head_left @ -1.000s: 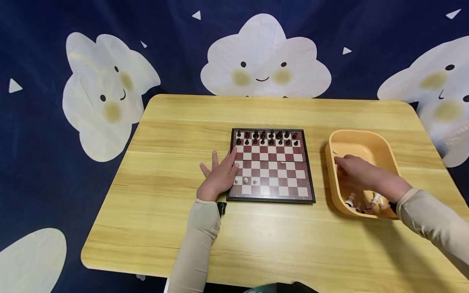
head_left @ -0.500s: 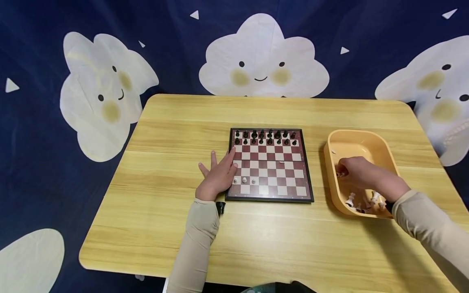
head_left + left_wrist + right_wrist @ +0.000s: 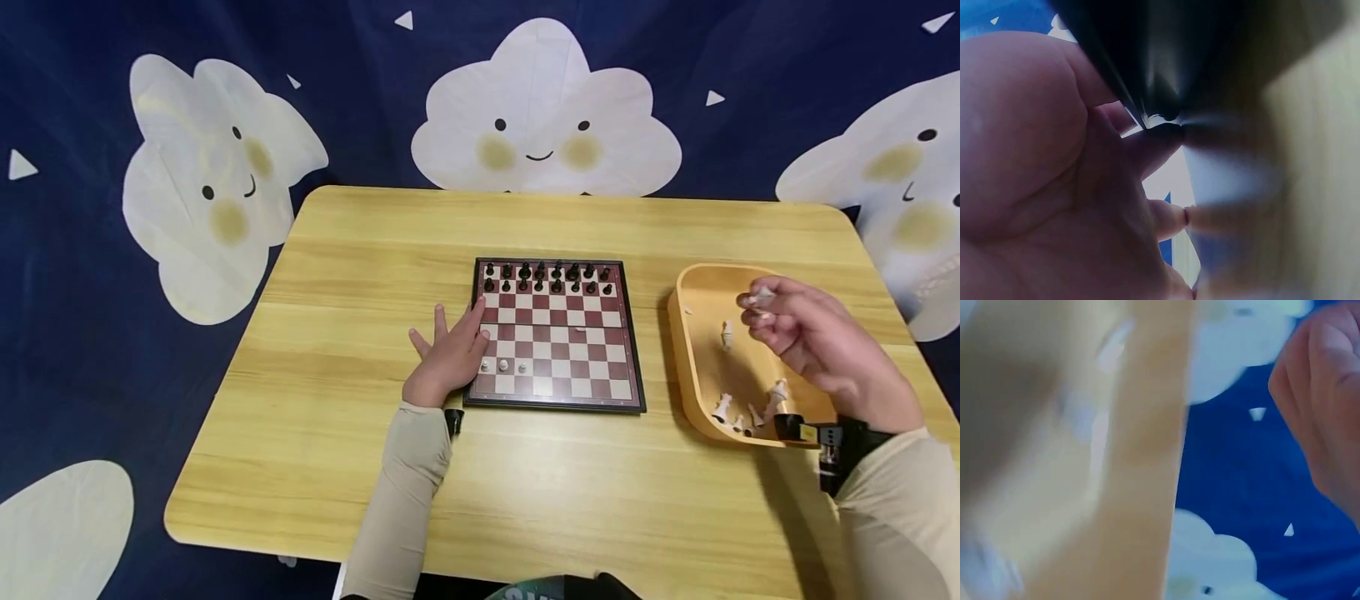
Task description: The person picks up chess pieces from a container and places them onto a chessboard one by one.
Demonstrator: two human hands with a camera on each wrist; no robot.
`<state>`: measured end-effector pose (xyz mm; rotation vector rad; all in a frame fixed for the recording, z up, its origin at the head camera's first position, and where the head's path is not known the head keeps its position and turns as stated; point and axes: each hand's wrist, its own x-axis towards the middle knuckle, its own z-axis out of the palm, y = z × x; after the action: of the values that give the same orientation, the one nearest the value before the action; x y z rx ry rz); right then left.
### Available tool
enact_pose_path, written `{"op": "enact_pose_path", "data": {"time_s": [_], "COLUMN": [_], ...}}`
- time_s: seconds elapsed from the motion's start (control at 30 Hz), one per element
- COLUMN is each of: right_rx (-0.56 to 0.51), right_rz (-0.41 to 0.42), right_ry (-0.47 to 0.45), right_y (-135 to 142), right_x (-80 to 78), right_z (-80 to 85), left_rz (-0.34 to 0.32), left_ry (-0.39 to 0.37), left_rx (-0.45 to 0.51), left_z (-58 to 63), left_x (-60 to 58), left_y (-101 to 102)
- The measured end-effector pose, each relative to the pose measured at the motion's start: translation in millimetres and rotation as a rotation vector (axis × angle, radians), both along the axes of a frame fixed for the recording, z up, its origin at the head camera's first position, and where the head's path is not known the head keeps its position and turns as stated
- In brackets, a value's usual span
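Left hand is rested at the left edge of the chessboard, fingers spread. A white chess piece is pinched in the fingers of the right hand, held up over the yellow-orange bin. Loose white pieces are scattered on the bin's floor. Board and bin are set apart on the worktop. Black pieces are ranked in two rows along the far edge; three small white pieces are stood toward the near left corner.
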<state>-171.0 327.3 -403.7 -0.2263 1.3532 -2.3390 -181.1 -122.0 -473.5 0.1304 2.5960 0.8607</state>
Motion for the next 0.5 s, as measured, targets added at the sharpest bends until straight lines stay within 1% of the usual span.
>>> {"op": "enact_pose_path", "data": {"time_s": [0.03,0.07,0.1,0.17,0.37,0.43,0.5], "right_rx": [-0.179,-0.302,-0.393,-0.508,-0.671,-0.693,-0.682], "right_rz": [0.016,0.034,0.052,0.096,0.228,0.250,0.240], "right_ry": [-0.053,-0.090,-0.118,-0.155,-0.228,-0.237,-0.231], "right_y": [-1,-5,-9,-21,-64,-78,-90], "right_x": [3.2,7.1,11.5,20.3,40.5,44.7,48.4], "right_z": [2.2,4.9,7.1,10.1,11.9,10.7,8.0], "left_rz": [0.001,0.001,0.000,-0.003,-0.007,-0.006,-0.001], "left_ry": [0.001,0.000,0.000,0.004,0.002,0.000,-0.002], "left_rx": [-0.001,-0.004,-0.004,-0.002,-0.009,-0.012,-0.013], "left_z": [0.3,0.5,0.7,1.1,3.5,4.0,4.4], "left_x": [-0.3,-0.4,-0.5,-0.4,0.4,0.9,1.4], "left_y": [0,0,1,1,2,2,1]}}
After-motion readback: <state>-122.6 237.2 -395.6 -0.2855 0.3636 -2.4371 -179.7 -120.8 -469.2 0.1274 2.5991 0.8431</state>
